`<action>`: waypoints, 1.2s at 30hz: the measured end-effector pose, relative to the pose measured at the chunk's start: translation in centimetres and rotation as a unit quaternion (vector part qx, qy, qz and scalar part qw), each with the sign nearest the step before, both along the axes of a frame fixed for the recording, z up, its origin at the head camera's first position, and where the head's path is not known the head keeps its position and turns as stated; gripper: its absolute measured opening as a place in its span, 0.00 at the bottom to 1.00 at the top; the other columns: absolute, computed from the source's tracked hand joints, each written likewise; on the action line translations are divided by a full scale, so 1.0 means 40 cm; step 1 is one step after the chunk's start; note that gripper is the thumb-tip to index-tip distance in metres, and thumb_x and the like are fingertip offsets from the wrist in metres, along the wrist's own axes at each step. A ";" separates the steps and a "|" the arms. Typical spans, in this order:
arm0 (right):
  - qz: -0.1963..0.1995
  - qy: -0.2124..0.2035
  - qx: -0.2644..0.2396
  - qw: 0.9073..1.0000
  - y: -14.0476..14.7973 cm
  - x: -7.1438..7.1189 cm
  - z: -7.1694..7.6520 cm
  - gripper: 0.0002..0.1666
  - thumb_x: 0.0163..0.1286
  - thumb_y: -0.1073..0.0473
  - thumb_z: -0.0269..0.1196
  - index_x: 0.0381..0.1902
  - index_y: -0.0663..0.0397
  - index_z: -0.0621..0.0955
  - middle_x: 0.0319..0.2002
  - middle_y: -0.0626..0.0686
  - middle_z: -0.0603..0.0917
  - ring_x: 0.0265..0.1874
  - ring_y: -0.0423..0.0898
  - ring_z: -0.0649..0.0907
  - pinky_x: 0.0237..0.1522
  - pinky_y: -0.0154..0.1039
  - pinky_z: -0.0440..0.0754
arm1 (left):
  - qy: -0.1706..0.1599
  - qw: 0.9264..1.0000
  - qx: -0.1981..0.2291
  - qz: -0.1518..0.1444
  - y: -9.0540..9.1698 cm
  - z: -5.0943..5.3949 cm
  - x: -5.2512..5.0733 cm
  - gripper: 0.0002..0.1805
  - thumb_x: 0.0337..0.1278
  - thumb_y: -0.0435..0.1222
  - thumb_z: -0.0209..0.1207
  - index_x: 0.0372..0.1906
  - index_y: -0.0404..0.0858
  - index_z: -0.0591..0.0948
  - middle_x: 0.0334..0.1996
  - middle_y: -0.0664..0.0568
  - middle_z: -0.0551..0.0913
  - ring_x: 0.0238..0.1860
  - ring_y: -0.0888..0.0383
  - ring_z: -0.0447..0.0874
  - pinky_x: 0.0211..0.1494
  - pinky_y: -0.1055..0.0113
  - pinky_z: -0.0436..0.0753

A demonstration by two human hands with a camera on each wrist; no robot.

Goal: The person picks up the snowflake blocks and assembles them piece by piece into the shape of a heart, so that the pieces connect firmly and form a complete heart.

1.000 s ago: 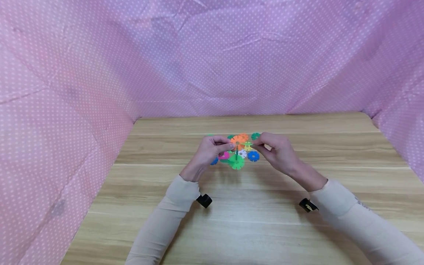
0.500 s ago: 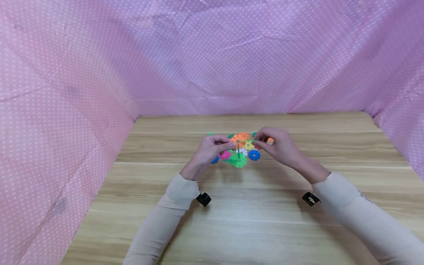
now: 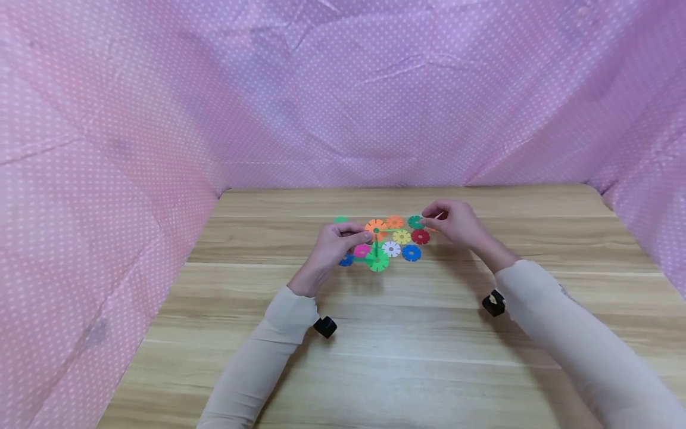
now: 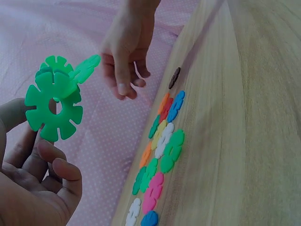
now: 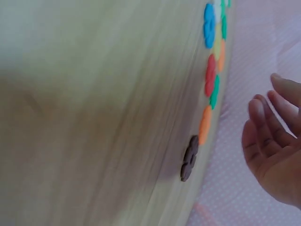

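Observation:
My left hand (image 3: 332,250) grips a joined piece of slotted flower-shaped plastic discs above the table. An orange disc (image 3: 376,230) is at its top in the head view, with a green disc (image 3: 377,260) lower down. From the left wrist, several interlocked green discs (image 4: 54,113) show at the fingers, one sticking out at an angle; the orange one cannot be made out there. My right hand (image 3: 452,223) hovers to the right, near a dark green disc (image 3: 415,221). Both wrist views show its fingers (image 5: 263,136) loosely bent with nothing between them.
Loose discs lie close together on the wooden table (image 3: 418,357): yellow (image 3: 401,237), red (image 3: 420,236), white (image 3: 391,249), blue (image 3: 411,253), pink (image 3: 361,251) and others. A brown disc (image 5: 189,158) lies at the row's end. Pink dotted cloth (image 3: 343,119) surrounds the table.
My right hand has let go of the light green disc on the joined piece and moved away to the right. My left hand has shifted slightly left with the piece.

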State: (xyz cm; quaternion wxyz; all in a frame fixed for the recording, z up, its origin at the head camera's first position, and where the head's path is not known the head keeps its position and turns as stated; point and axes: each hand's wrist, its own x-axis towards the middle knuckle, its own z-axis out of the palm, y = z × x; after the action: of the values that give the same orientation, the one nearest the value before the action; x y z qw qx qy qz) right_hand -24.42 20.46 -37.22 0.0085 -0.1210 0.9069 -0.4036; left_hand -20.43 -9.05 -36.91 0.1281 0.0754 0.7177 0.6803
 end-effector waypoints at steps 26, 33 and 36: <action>0.003 -0.109 0.166 0.980 -0.024 -0.106 -0.035 0.24 0.65 0.54 0.71 0.49 0.66 0.78 0.46 0.62 0.81 0.45 0.58 0.76 0.51 0.53 0.76 | 0.002 1.000 0.016 -0.001 0.004 0.004 0.007 0.09 0.63 0.35 0.68 0.43 0.33 0.86 0.37 0.48 0.89 0.26 0.57 0.68 0.31 0.67 0.69; -0.006 -0.100 0.148 0.984 -0.038 -0.096 -0.031 0.20 0.66 0.57 0.71 0.48 0.61 0.75 0.47 0.62 0.80 0.45 0.57 0.78 0.51 0.55 0.75 | 0.009 1.000 0.016 -0.004 0.009 -0.002 0.005 0.09 0.62 0.35 0.68 0.43 0.34 0.87 0.37 0.49 0.89 0.28 0.58 0.73 0.33 0.66 0.72; -0.013 -0.094 0.127 0.987 -0.045 -0.093 -0.036 0.17 0.68 0.59 0.68 0.49 0.59 0.75 0.48 0.62 0.81 0.46 0.58 0.78 0.51 0.55 0.75 | 0.012 1.000 0.019 -0.003 0.011 -0.006 0.005 0.09 0.62 0.35 0.68 0.42 0.34 0.87 0.36 0.49 0.89 0.28 0.60 0.76 0.34 0.66 0.73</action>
State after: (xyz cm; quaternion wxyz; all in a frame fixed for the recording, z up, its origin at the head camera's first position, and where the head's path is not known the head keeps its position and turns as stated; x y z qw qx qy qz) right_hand -28.12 18.67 -38.65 0.1037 -0.0689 0.9474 -0.2949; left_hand -20.24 -8.59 -37.14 0.1199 0.0886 0.7062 0.6922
